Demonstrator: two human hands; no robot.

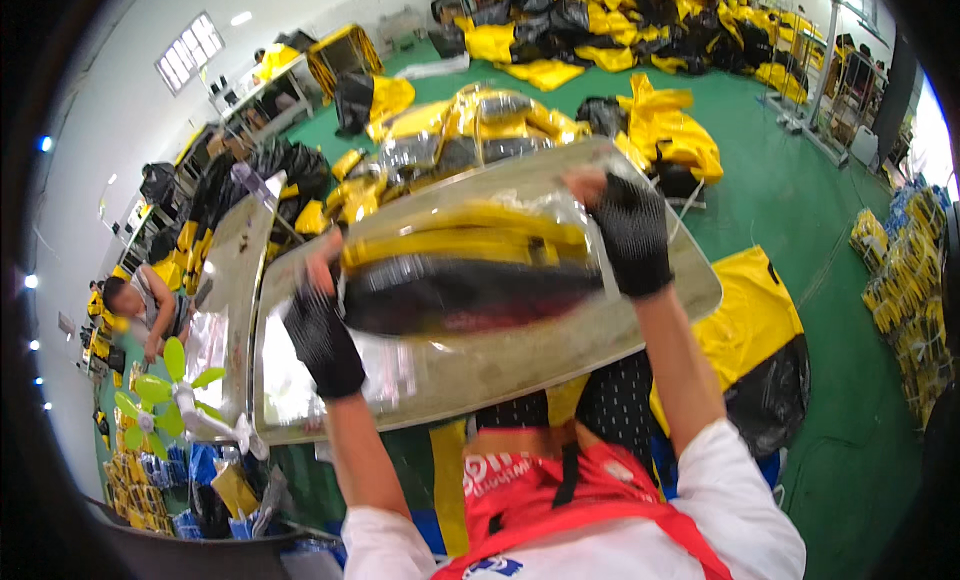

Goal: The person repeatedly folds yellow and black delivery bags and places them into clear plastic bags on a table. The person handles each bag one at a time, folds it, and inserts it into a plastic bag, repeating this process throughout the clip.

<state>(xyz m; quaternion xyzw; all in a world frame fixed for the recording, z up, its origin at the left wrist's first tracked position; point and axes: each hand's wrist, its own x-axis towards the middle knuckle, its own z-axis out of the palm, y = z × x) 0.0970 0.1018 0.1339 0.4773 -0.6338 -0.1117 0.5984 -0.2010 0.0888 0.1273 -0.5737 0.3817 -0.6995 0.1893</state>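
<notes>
Our left hand (320, 325) and right hand (630, 230) grip a yellow-and-black bundle (470, 280) between them. Below them, white lettering (505, 472) marks our red apron (605, 480).

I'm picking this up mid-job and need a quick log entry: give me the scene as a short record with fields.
Left hand: left hand, black fingerless glove, gripping the left end of the bag
Right hand: right hand, matching glove, gripping the bag's upper right
Item: clear plastic bag with yellow and black contents, motion-blurred
Surface: tabletop beneath; bag contact unclear
Left side: green-bladed fan; another person beyond
Right side: yellow and black material beside the table
</notes>
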